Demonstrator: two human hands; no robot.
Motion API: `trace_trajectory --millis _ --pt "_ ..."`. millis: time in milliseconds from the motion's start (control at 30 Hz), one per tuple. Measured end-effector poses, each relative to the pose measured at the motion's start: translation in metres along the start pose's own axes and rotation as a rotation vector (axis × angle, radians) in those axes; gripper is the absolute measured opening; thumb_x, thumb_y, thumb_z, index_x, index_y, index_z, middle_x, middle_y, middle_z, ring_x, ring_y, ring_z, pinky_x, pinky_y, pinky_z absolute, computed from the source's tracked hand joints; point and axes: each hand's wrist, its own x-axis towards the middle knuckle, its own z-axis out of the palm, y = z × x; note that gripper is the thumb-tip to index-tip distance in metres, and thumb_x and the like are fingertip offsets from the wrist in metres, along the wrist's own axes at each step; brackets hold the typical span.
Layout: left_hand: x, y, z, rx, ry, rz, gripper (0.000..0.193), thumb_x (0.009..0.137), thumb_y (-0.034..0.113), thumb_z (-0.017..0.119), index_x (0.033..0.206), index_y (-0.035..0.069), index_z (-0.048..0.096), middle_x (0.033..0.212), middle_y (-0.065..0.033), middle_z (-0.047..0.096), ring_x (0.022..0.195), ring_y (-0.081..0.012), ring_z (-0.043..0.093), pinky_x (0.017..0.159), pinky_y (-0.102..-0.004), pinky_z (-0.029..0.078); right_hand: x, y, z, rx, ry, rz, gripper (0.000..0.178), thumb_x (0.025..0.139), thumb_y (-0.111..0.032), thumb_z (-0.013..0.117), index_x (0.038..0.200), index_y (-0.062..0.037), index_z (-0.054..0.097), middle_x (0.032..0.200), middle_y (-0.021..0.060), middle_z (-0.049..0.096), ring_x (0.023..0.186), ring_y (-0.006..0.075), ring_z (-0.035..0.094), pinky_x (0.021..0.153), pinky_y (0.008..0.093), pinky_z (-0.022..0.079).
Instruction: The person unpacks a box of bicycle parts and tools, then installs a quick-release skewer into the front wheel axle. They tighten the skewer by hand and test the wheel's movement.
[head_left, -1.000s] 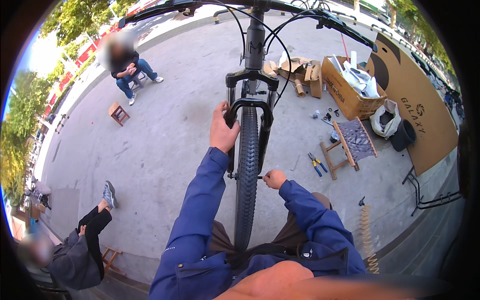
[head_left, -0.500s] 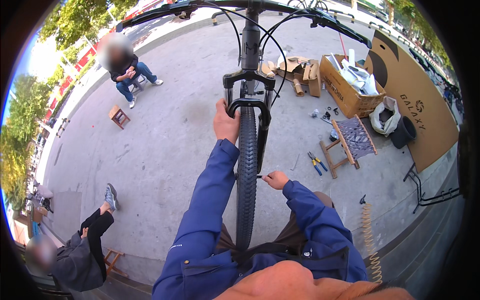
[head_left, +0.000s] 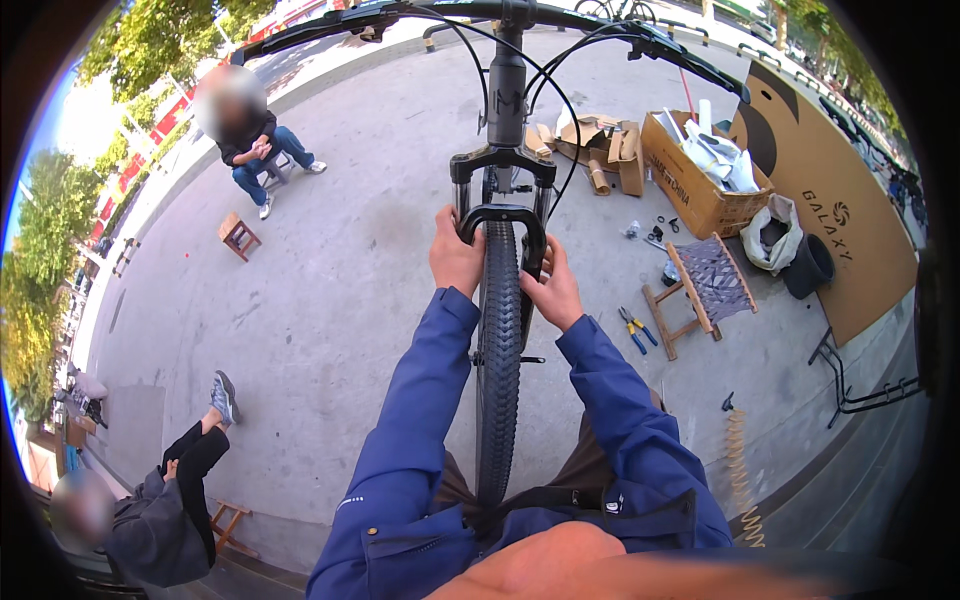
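A bike, seen from above, front end toward the viewer. The wheel (head_left: 498, 380) stands upright on the paving, its tyre running down the centre between the person's forearms and knees. The fork (head_left: 503, 158) straddles the upper part of the wheel, beneath the head tube (head_left: 507, 95) and handlebar (head_left: 516, 14).

The left hand (head_left: 458, 252) grasps the fork leg on the person's left, just below the arch; its fingertips are partly hidden behind the leg. The right hand (head_left: 553, 287) is at the opposite leg, slightly lower, its fingers curled about the leg and the thumb near the tyre; how firmly either hand grips cannot be told. Below the right hand, a black lever (head_left: 533, 360) projects sideways from the hub region, untouched.

To the right on the ground lie pliers (head_left: 632, 325) with blue and yellow parts, near a woven stool (head_left: 715, 280). Farther off are a filled carton (head_left: 705, 200), a white bag (head_left: 768, 264), a dark bin (head_left: 808, 268) and a large brown board (head_left: 850, 260). A coiled hose (head_left: 738, 470) lies at lower right. Two people sit at left, well apart.
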Motion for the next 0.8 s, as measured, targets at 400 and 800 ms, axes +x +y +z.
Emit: trace_trajectory --millis 400,800 --pt "0.0 -0.004 0.001 -0.125 -0.022 -0.018 0.06 0.086 0.013 0.081 0.137 0.006 0.05 0.107 -0.0245 0.073 0.097 -0.043 0.073 0.086 -0.0484 0.057 0.034 -0.054 0.041 -0.287 0.396 -0.009 0.075 0.089 -0.013 0.078 0.154 -0.0051 0.041 0.121 0.0213 0.075 0.108 0.0384 0.075 0.093 0.0439 0.058" --pt "-0.006 -0.018 0.011 -0.192 0.096 0.064 0.055 0.09 0.02 0.082 0.135 0.004 0.054 0.106 -0.0207 0.073 0.096 -0.0375 0.074 0.086 -0.0436 0.058 0.035 -0.048 0.044 -0.259 0.412 -0.031 0.073 0.091 -0.017 0.079 0.153 -0.0047 0.042 0.12 0.0225 0.075 0.106 0.0379 0.076 0.089 0.0441 0.059"
